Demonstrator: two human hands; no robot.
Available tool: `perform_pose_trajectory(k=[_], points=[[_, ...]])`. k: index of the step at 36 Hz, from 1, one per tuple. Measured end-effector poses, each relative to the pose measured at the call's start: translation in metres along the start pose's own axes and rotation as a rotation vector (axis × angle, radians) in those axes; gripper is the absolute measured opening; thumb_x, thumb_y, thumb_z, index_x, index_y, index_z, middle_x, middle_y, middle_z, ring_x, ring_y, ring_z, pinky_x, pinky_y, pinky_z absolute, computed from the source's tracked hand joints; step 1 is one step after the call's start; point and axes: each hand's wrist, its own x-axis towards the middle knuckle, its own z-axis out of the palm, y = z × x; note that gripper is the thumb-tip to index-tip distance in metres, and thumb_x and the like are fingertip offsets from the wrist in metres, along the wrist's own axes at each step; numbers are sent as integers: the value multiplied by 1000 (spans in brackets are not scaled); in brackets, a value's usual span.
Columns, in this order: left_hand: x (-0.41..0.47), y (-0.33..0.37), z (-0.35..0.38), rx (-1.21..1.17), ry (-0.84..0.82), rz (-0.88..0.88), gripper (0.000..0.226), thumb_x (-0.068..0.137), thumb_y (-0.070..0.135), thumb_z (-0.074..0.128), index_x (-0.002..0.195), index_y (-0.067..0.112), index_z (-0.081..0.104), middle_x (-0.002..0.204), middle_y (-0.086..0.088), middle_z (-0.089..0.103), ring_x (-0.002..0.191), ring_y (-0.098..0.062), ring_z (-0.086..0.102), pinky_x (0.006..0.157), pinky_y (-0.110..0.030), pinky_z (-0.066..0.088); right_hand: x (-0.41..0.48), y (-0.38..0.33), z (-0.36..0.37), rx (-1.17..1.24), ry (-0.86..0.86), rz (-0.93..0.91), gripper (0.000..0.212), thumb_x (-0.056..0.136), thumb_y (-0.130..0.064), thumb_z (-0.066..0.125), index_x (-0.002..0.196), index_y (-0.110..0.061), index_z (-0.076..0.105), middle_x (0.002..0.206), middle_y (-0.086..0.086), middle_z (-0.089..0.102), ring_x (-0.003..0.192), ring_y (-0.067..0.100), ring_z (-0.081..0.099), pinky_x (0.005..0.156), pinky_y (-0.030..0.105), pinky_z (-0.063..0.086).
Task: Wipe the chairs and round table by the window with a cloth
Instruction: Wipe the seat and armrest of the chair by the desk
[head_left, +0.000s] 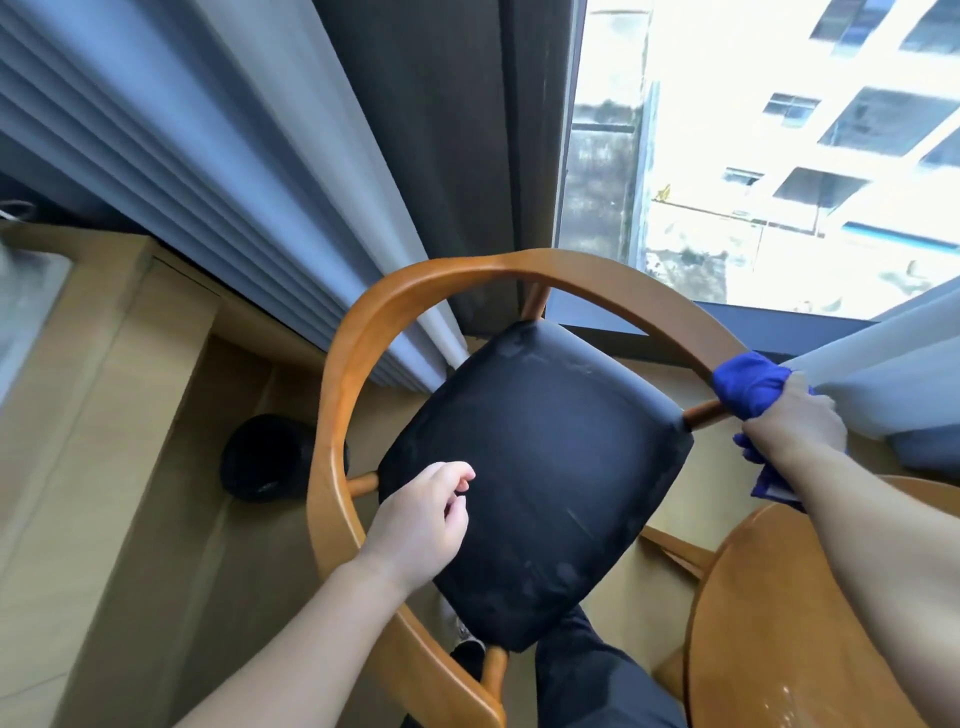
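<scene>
A wooden chair with a curved armrest rail (363, 322) and a black padded seat (540, 478) stands below me by the window. My right hand (795, 421) grips a blue cloth (748, 384) and presses it on the right end of the rail, by the spindle. My left hand (421, 519) hovers over the seat's left edge, beside the rail, fingers loosely curled and holding nothing. The round wooden table (779, 597) sits at the lower right, its top glossy.
Grey curtains (218, 171) hang at the left and a second curtain (893, 374) at the right, touching my right hand. The window (779, 156) lies ahead. A black round object (270, 457) sits on the floor left of the chair. My dark trouser leg (597, 670) is below.
</scene>
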Motion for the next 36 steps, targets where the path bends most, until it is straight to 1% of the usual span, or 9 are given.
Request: perform_pose_trajectory(k=[4,8,13,16,19,22,28,31,36], points=[[-11,-17,-6,-7,1,17,29,95,22,49,123,27,53,117,16,56,103,-4,56,84,-14,50,-7,9,9,65,10,29,54,63,-28,54,113,-35,33,88,7,67,57,21,67,65,31,54],[-24,-33,-15,-12,15,18,29,95,21,50,123,26,54,117,14,56,101,-5,56,82,-13,50,-48,-1,22,90,-59,-41,54,61,-29,59,108,-42,36,76,0,70,58,22,69,67,35,56],[-42,-58,-33,28,18,-47,34,95,26,50,129,29,49,130,14,51,113,-8,54,88,-20,50,-126,-49,49,153,-172,-266,77,67,-31,75,135,-31,39,119,9,56,95,31,59,77,32,44],[-48,-83,-37,112,15,-95,46,94,31,54,137,29,40,141,13,42,125,-10,47,95,-28,47,-166,-82,63,387,-202,-262,59,71,-32,76,122,-28,48,108,7,58,69,13,61,62,24,45],[-49,-111,-30,165,24,-172,61,93,38,55,146,27,27,151,10,29,137,-12,33,106,-30,38,-188,-113,78,655,-296,-205,35,79,-15,72,107,-18,52,69,-5,68,43,1,58,43,11,41],[-47,-137,-10,180,-4,-263,71,95,44,48,151,25,10,159,7,10,145,-13,13,114,-31,21,-193,-145,93,777,-356,-219,26,80,-9,71,101,-10,56,54,-10,67,40,0,58,41,9,41],[-38,-162,46,204,37,-357,70,98,50,28,151,22,-6,159,2,-10,146,-14,-6,114,-29,3,-165,-213,124,760,-355,-350,29,75,-26,74,95,-18,55,74,-4,73,62,11,69,62,21,54],[-36,-167,73,176,171,-368,65,98,47,23,152,18,2,160,-2,-1,144,-15,-4,113,-28,3,-145,-242,137,751,-318,-426,37,72,-38,73,101,-24,54,96,-1,69,82,16,65,71,27,48],[-41,-177,97,114,398,-401,59,93,38,27,144,9,36,150,-10,36,136,-28,37,108,-40,31,-122,-284,145,772,-253,-518,42,73,-35,72,107,-20,54,96,-4,66,83,11,64,76,27,51]])
